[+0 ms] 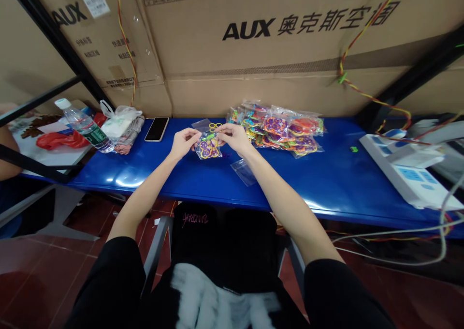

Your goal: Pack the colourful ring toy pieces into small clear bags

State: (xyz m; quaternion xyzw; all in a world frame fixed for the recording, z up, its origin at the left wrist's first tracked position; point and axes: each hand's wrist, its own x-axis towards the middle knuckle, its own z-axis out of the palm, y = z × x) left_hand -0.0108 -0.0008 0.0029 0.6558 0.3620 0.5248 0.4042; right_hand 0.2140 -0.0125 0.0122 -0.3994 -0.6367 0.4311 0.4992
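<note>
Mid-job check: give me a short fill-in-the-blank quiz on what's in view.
1. The left hand and right hand hold a bag of clear ____.
2. The table is coloured ____.
3. The phone lies to the ____ of the bag pile.
4. Bold Latin letters on the cardboard read ____.
Missing words: plastic; blue; left; AUX.

Around its middle, the blue table (pixel 326 184) bears packets (pixel 276 125) at one o'clock, a phone (pixel 157 129) at ten, white equipment (pixel 408 167) at three.
</note>
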